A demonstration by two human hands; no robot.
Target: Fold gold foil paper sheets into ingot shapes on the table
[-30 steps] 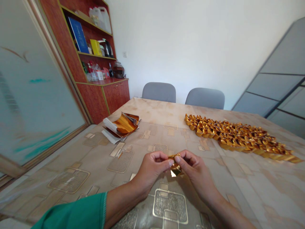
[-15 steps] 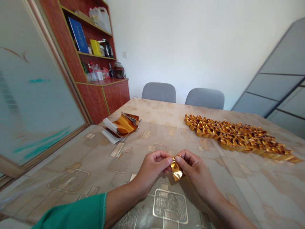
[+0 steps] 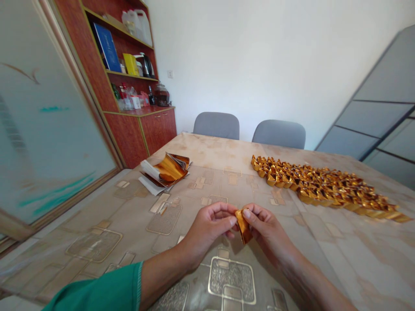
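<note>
A small folded piece of gold foil paper [image 3: 244, 230] is pinched between both hands above the near part of the table. My left hand [image 3: 212, 226] grips its upper left edge with thumb and fingers. On the other side, my right hand [image 3: 267, 229] holds its upper right edge, thumb on top. To the left lies a loose stack of gold foil sheets [image 3: 171, 169] with white undersides. Many folded gold pieces [image 3: 324, 183] stand in close rows on the right side of the table.
A patterned cloth covers the table [image 3: 194, 149]. Two grey chairs [image 3: 216, 125] stand behind its far edge. At the back left is a red-brown cabinet [image 3: 129, 129] holding jugs, a kettle and bottles. A frosted glass door [image 3: 48, 112] is at the left.
The foil piece has turned between my fingers, showing a darker, narrower face. My right fingers have shifted slightly on it, and my left hand has moved a little.
</note>
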